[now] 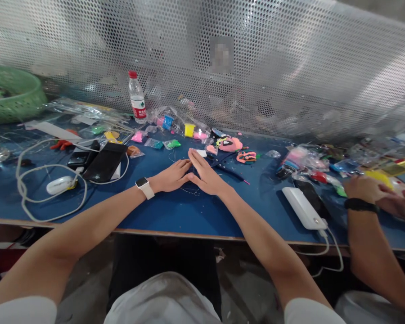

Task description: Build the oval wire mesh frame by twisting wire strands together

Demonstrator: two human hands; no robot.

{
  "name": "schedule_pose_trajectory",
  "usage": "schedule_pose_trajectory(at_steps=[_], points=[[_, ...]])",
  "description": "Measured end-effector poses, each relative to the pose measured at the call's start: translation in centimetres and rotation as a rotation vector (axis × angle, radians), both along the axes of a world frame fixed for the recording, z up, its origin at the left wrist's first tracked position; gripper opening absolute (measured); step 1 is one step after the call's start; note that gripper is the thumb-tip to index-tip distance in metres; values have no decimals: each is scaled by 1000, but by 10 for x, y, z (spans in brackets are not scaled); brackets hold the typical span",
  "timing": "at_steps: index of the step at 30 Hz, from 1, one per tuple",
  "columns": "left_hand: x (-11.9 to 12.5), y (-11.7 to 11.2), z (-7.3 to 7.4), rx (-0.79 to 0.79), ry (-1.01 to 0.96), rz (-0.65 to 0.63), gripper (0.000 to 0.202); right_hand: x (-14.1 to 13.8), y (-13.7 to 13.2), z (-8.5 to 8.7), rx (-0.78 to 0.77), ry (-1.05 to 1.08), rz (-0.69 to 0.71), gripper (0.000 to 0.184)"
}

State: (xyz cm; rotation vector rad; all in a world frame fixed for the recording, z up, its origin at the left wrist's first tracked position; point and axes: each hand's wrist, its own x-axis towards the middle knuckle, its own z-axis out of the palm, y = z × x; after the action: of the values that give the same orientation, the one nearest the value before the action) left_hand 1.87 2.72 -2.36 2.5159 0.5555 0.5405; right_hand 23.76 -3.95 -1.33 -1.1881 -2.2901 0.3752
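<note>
My left hand (174,176) lies low over the blue table, palm down with its fingers stretched out. My right hand (205,173) is turned on edge beside it, fingers straight and held together. The two hands meet near the fingertips and thumbs; nothing shows in either, though the space under the palms is hidden. Thin clear thread (191,192) lies just in front of them. Right of my right hand is a tool with dark handles (231,172). Behind it lie a pink clay figure (230,144) and a smaller orange-pink striped piece (246,156).
Small bags of coloured clay (189,130) and a water bottle (137,99) stand behind. To the left are a black pouch (104,162), a white cable (20,180) and a green basket (16,99). At right, a white power bank (303,209) lies near another person's hands (366,189).
</note>
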Motion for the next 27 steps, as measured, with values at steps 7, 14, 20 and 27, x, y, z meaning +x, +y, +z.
schedule_pose_trajectory(at_steps=[7, 14, 20, 27], points=[[-5, 24, -4, -249, -296, 260, 60, -4, 2, -3, -53, -137, 38, 98], [-11, 45, -7, -274, -496, 461, 63, -4, -4, 8, 23, -154, 45, 103], [-8, 39, -8, -284, -478, 464, 61, -6, -3, 7, -65, -136, 105, 106], [-11, 31, 1, -214, -393, 408, 60, 31, 8, 18, 85, 260, -62, 78]])
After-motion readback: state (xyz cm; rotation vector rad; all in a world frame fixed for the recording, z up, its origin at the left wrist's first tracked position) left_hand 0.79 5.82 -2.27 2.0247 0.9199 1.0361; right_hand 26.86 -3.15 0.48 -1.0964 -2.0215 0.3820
